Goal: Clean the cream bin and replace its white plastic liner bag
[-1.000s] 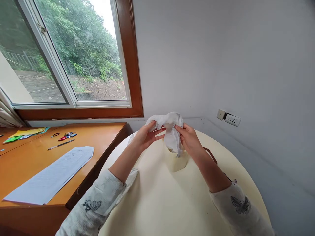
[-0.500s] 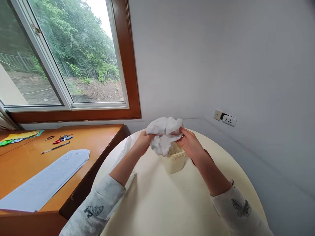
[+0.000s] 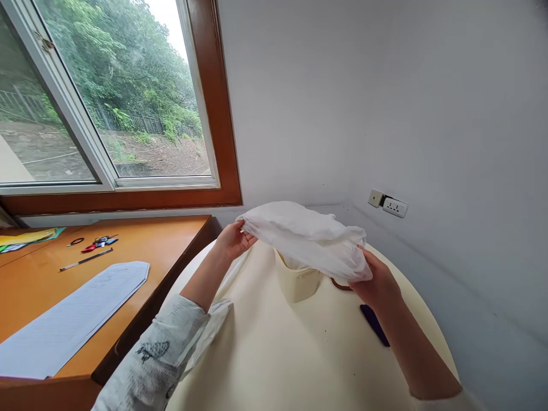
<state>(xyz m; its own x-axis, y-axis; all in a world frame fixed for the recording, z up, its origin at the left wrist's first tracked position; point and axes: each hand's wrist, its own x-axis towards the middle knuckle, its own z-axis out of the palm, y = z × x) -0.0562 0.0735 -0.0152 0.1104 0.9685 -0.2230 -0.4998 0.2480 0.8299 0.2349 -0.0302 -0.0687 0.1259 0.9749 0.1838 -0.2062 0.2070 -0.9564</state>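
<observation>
A thin white plastic bag (image 3: 303, 235) is stretched wide between my two hands over the round table. My left hand (image 3: 234, 240) pinches its left end, the other fingers loosely curled. Its right end is gripped by my right hand (image 3: 379, 281), the fingertips partly hidden behind the film. Under the bag stands a small cream plastic bin (image 3: 298, 283), and the bag covers much of its opening. Some thin white film seems to hang inside the bin's rim.
More translucent plastic (image 3: 217, 321) lies on the cream round table (image 3: 295, 365) beside my left forearm. Near my right forearm are a dark purple flat object (image 3: 375, 325) and a brown curved piece (image 3: 341, 285). An orange desk (image 3: 171, 240) holds papers (image 3: 85, 314), a pen (image 3: 85, 260) and keys (image 3: 100, 242).
My hands have moved apart, the right one farther to the right. The bunched white bag is now spread out wide between them. The purple object has come into sight.
</observation>
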